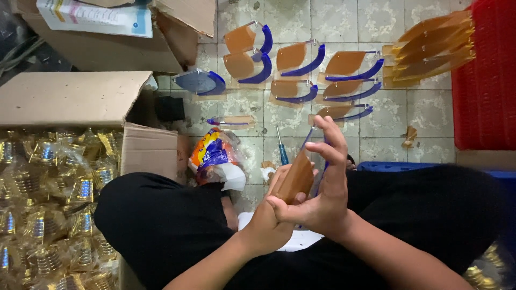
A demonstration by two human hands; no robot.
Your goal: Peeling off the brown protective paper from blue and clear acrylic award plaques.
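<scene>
Both my hands hold one brown panel (294, 180) with a blue curved rim, over my lap. My left hand (269, 223) grips its lower end from underneath. My right hand (325, 182) wraps its right side, fingers stretched up along the blue edge. On the tiled floor ahead lie several similar brown panels with blue curved rims (301, 59), laid out in rows. A blue-handled screwdriver (281, 151) lies on the floor just past my hands.
An open cardboard box (75, 99) at left holds several gold-wrapped packets (48, 198). A crumpled colourful bag (215, 156) lies by my left knee. A stack of brown panels (430, 48) leans against a red crate (486, 75) at right. Another box (118, 43) stands behind.
</scene>
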